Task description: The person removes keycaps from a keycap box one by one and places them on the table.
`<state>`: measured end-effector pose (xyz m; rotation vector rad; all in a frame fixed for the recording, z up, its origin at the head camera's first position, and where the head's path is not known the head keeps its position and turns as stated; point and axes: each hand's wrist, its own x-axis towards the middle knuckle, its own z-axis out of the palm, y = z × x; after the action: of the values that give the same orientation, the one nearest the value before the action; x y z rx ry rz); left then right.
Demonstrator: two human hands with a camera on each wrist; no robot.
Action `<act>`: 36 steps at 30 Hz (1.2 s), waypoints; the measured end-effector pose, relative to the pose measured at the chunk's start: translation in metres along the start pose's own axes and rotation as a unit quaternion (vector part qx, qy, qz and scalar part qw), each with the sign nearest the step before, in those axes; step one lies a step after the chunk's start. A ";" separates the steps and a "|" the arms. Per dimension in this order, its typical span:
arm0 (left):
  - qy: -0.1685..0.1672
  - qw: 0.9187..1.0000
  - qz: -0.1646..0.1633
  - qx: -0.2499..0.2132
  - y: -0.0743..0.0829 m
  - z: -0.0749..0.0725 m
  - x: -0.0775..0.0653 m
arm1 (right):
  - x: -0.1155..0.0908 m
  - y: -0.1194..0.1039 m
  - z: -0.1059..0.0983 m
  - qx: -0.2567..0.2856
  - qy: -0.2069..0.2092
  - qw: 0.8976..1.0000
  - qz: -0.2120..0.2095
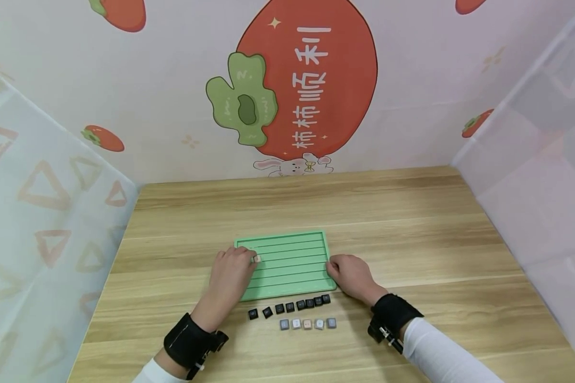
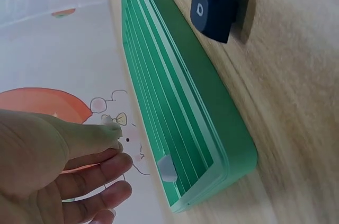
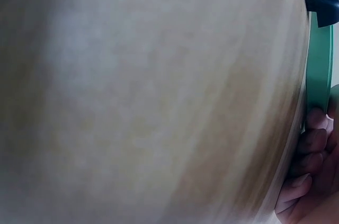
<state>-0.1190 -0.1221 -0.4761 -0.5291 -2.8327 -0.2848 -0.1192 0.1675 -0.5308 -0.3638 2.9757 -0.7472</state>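
Observation:
A green ridged tray (image 1: 292, 266) lies on the table. Above its left part, my left hand (image 1: 232, 271) pinches a small pale keycap (image 1: 256, 259) between thumb and forefinger; in the left wrist view the fingers mostly hide it. Another pale keycap (image 2: 167, 168) sits between the tray's ridges at the near end in that view. With curled fingers and thumb, my right hand (image 1: 354, 276) holds the tray's right edge. Those fingers (image 3: 310, 155) show against the tray's end in the right wrist view.
Several black keycaps (image 1: 289, 307) form a slanting row in front of the tray. Closer to me, several grey, white and pinkish keycaps (image 1: 307, 324) stand in a shorter row. A printed cloth wall (image 1: 407, 106) rises behind the wooden table (image 1: 388, 213).

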 end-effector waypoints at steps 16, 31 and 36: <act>-0.007 1.000 0.008 -0.010 0.010 -0.007 -0.010 | 0.000 -0.001 -0.001 -0.005 0.000 1.000 -0.004; -0.007 1.000 0.017 -0.024 0.013 -0.007 -0.022 | 0.000 0.000 0.000 -0.003 0.002 1.000 -0.007; -0.008 0.999 0.019 -0.045 0.016 -0.009 -0.025 | -0.001 -0.001 0.000 -0.003 0.003 1.000 -0.008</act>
<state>-0.0888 -0.1177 -0.4719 -0.6062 -2.8326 -0.4031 -0.1184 0.1671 -0.5300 -0.3873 2.9845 -0.7407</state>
